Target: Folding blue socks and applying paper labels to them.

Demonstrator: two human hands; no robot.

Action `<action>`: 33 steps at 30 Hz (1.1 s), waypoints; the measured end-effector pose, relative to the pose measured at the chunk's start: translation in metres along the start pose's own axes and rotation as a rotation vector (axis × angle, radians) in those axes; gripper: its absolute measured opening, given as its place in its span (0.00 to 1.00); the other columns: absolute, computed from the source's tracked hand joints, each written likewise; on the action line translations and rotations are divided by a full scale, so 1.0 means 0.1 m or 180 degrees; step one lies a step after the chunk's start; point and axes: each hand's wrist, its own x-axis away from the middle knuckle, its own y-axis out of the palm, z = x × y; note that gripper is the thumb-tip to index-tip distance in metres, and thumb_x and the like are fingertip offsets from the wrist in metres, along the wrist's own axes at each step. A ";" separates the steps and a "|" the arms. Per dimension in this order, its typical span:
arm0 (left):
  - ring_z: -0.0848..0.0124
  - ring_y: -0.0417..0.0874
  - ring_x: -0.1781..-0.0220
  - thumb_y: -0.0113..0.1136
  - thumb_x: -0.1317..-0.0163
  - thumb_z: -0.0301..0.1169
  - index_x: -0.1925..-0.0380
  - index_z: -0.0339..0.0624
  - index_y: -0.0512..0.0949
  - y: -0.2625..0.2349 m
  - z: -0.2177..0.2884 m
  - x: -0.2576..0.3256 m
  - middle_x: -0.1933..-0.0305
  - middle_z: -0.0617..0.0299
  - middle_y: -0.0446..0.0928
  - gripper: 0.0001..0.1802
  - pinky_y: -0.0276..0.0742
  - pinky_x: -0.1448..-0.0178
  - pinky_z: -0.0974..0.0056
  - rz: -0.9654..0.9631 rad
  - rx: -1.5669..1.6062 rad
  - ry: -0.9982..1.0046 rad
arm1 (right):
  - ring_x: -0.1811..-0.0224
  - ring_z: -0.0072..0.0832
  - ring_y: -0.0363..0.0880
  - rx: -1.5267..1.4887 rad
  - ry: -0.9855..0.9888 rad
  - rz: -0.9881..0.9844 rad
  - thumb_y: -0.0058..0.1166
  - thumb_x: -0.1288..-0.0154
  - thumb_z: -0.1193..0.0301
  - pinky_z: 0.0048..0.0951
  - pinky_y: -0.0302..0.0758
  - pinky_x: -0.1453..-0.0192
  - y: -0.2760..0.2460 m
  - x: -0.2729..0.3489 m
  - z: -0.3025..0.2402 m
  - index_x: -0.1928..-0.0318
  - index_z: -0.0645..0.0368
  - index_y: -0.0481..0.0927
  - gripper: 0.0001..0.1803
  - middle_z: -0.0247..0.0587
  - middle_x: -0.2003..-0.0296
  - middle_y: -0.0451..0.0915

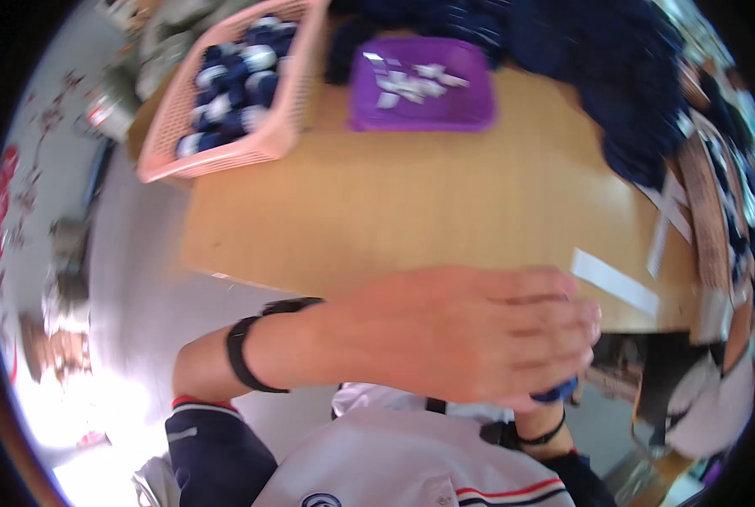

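Note:
My left hand [454,329] reaches across above the table's near edge, back upward, fingers stretched out and side by side. It lies over my right hand, hiding nearly all of it; only the right wrist [542,424] with a black band shows below. A bit of dark blue cloth [557,390] pokes out under the left fingers, between the two hands. The rest of that cloth is covered, so its shape is not visible. Just beyond my left fingertips a white paper strip [616,281] lies on the wooden table [377,203].
At the far left a pink plastic basket [217,160] holds several dark blue bundles with white bands. Beside it, a purple tray [428,127] contains small white pieces. Dark blue fabric [614,84] is heaped at the far right, near more white strips [663,228] and a brown container [704,211].

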 end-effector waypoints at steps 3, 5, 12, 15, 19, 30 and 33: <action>0.60 0.82 0.42 0.59 0.38 0.29 0.51 0.41 0.81 -0.23 0.16 0.11 0.48 0.56 0.82 0.15 0.76 0.31 0.57 -0.0537 -0.0417 -0.0082 | 0.39 0.43 0.72 0.0312 0.0405 0.0282 0.31 0.23 0.40 0.40 0.71 0.39 -0.12 0.18 0.22 0.38 0.61 0.68 0.36 0.52 0.42 0.72; 0.60 0.84 0.48 0.61 0.41 0.31 0.55 0.38 0.81 -0.32 0.21 0.20 0.54 0.56 0.83 0.15 0.77 0.34 0.57 -0.0332 -0.0637 -0.0151 | 0.37 0.43 0.71 0.0589 0.0560 0.0537 0.30 0.23 0.39 0.40 0.70 0.37 -0.20 0.26 0.33 0.36 0.61 0.67 0.38 0.52 0.38 0.70; 0.60 0.86 0.55 0.72 0.49 0.30 0.53 0.39 0.82 -1.72 -0.44 0.50 0.55 0.56 0.85 0.21 0.80 0.46 0.62 0.0229 -0.2545 -0.2025 | 0.34 0.45 0.71 0.2012 0.0157 -0.0303 0.26 0.26 0.33 0.44 0.67 0.34 0.09 -0.22 0.17 0.36 0.67 0.66 0.46 0.60 0.35 0.69; 0.63 0.86 0.51 0.73 0.45 0.33 0.47 0.37 0.78 -2.45 -1.04 0.97 0.51 0.53 0.84 0.26 0.80 0.43 0.62 0.0985 -0.3348 -0.2685 | 0.36 0.44 0.72 0.2047 0.0030 -0.0136 0.30 0.28 0.31 0.43 0.66 0.35 0.07 -0.15 0.07 0.38 0.66 0.68 0.47 0.60 0.37 0.71; 0.58 0.84 0.45 0.61 0.33 0.42 0.40 0.32 0.71 -2.97 -1.84 1.93 0.47 0.44 0.81 0.29 0.81 0.45 0.56 -0.0563 -0.2891 -0.4926 | 0.41 0.45 0.76 0.2239 -0.0168 0.0089 0.31 0.26 0.34 0.43 0.70 0.39 0.06 -0.12 0.02 0.40 0.67 0.69 0.44 0.61 0.41 0.73; 0.50 0.67 0.25 0.51 0.30 0.29 0.31 0.27 0.63 -1.42 -0.36 1.10 0.28 0.43 0.68 0.30 0.55 0.22 0.51 0.0288 -0.2146 -0.2941 | 0.50 0.40 0.83 0.5226 -0.0355 0.1414 0.46 0.27 0.45 0.35 0.77 0.49 1.08 0.21 -1.66 0.48 0.69 0.73 0.33 0.63 0.52 0.79; 0.50 0.75 0.30 0.53 0.34 0.28 0.41 0.32 0.74 -0.86 0.37 1.18 0.36 0.46 0.77 0.22 0.59 0.23 0.45 -0.0260 -0.1736 -0.3151 | 0.61 0.23 0.76 0.7228 -0.2009 0.1587 0.46 0.26 0.67 0.25 0.74 0.54 1.33 -0.95 -2.03 0.44 0.60 0.79 0.17 0.37 0.57 0.81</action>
